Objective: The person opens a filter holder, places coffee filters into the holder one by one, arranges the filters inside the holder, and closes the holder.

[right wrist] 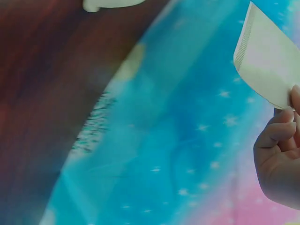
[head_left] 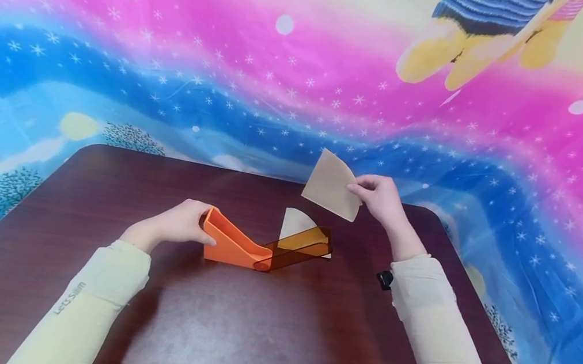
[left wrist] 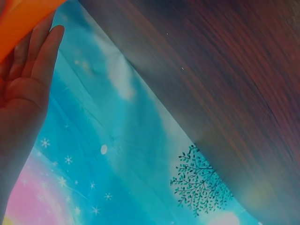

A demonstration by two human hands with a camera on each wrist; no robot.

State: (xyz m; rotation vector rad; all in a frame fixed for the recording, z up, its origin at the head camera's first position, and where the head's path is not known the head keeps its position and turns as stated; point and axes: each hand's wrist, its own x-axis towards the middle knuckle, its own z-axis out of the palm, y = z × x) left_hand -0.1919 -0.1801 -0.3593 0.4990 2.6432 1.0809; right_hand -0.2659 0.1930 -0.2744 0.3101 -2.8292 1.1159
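Right hand: thumb and fingers pinching a paper filter by its curved edge, above the table, apparently to keep its faces free; corner pointing left and nearer the person. Left hand: gripping the tall end of an orange holder, probably steadying it. Holder: on table, long axis left-right, tinted lid extending right. Second filter: behind lid.

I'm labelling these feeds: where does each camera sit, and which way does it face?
Head: worn on the head, facing forward and down at the table; left hand, right hand and sleeves show.
Left wrist: on that wrist, towards the left hand at the orange holder.
Right wrist: on that wrist, towards the right hand pinching tan paper.
Shared: head and right wrist both show this paper.
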